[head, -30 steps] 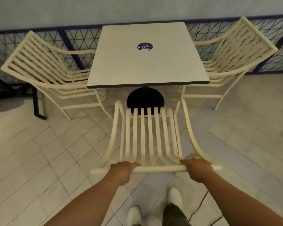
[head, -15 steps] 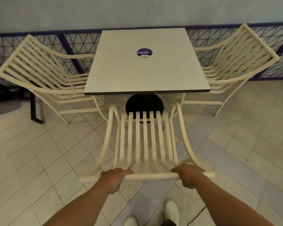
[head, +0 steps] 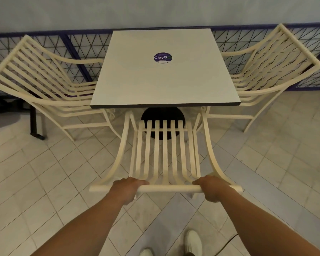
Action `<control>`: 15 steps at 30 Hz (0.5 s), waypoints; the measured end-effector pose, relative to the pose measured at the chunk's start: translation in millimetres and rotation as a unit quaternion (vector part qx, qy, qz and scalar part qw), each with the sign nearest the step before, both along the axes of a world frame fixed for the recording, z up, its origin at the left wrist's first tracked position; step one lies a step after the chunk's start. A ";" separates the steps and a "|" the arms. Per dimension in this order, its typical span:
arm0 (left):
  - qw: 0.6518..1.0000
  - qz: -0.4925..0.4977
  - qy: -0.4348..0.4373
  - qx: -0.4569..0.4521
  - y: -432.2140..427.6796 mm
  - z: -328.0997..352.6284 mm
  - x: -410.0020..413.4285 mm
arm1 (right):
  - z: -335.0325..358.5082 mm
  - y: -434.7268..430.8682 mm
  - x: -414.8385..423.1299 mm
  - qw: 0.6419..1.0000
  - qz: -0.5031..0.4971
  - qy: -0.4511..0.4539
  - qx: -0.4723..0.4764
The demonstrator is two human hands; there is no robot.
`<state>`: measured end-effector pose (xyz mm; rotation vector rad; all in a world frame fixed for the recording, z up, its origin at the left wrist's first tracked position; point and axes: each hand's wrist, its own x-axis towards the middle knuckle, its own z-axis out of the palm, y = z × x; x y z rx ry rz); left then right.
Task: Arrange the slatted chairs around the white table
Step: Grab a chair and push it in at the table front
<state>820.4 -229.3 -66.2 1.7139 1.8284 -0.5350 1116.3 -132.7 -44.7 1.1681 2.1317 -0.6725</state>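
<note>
While your left hand [head: 127, 189] and right hand [head: 211, 188] each grip the top rail of the cream slatted metal chair [head: 164, 154], the white square counter [head: 164, 80] lies dead ahead. Push evenly along the slats, toward the far side.

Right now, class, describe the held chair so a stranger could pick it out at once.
Find the white table by the mesh fence. Three slatted chairs surround it; take the near chair. Only it, not the left chair or right chair, has its top rail gripped by the left hand and right hand.
</note>
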 end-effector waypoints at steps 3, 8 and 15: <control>1.000 -0.004 0.010 -0.006 2.0 0.1 4.1 | -0.7 3.7 2.9 1.000 -0.003 0.001 0.003; 1.000 0.002 0.013 -0.008 0.6 -0.6 6.5 | 0.2 3.8 4.8 1.000 0.006 0.002 0.007; 1.000 0.004 0.008 0.003 -1.1 0.7 6.1 | -1.4 4.6 5.9 1.000 0.002 0.012 0.007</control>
